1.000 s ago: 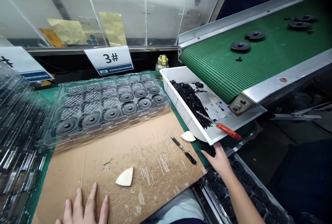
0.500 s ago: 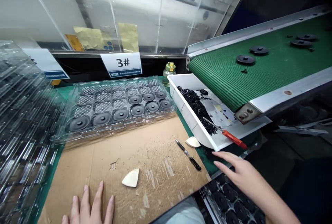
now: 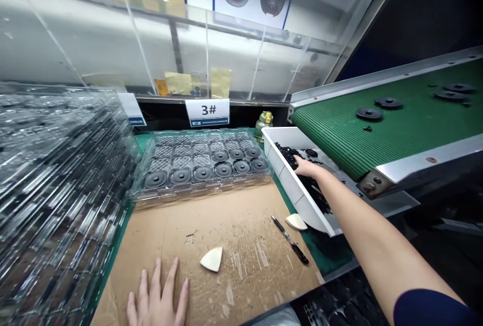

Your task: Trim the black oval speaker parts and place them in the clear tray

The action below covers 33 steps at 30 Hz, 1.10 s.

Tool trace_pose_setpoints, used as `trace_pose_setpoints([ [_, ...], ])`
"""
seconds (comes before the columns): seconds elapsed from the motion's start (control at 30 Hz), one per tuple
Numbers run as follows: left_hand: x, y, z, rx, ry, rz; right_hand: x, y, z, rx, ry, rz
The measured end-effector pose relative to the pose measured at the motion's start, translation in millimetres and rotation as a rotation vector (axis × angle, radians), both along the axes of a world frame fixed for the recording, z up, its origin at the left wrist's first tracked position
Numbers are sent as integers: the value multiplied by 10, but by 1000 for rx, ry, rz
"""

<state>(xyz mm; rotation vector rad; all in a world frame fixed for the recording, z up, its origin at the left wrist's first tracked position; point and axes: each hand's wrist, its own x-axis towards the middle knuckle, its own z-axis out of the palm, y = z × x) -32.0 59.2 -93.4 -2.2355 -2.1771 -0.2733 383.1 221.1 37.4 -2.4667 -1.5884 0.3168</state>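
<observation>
My left hand [image 3: 158, 298] lies flat on the cardboard sheet [image 3: 151, 245], its fingers spread and holding nothing. My right hand [image 3: 306, 167] is inside the white bin [image 3: 292, 185], with its fingers drawn together down among the small black pieces [image 3: 287, 152]. Whatever its fingertips pinch, if anything, is hidden. To the right of my left hand rests a cream-coloured wedge [image 3: 212, 259]. A second cream wedge [image 3: 296, 222] lies near the bin's front end, beside a black pen [image 3: 290, 239].
A clear blister tray [image 3: 204, 185] behind the cardboard holds round black parts in several pockets. Tall stacked clear trays [image 3: 68, 205] stand at left. On the right, a green conveyor belt [image 3: 407, 119] carries black parts. A small bottle [image 3: 263, 125] stands behind the bin.
My right hand has moved from beside the bin's front corner into the black pieces. The view has shifted, while my left hand remains flat on the cardboard.
</observation>
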Motion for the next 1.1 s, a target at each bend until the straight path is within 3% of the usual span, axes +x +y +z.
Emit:
trace_pose_setpoints([
  [0.07,14,-10,2,13,-12,-1,26,-29,-24,22,1,-2],
  [0.17,12,-5,-20,4,-57,13,13,-109,83,105,-17,-17],
  [0.3,-75,44,47,-91,-279,26,-325,-396,300,268,-6,108],
  [0.4,-102,34,327,-270,-728,4,-876,-839,320,303,112,393],
  [0.5,23,-30,732,-474,-1396,56,-1451,-1359,197,351,377,773],
  [0.57,157,-67,943,-654,-1828,45,-1734,-1628,82,352,475,851],
  [0.63,266,-90,1048,-879,-2065,-20,-1914,-1787,-28,359,516,877],
  [0.73,318,-110,1051,-1091,-2198,-16,-2033,-1858,-145,359,549,880],
  [0.9,266,-123,1002,-1188,-2277,68,-2066,-1871,-157,375,607,806],
  [1.1,308,-149,1032,-1227,-2380,103,-2142,-1963,-105,436,857,593],
])
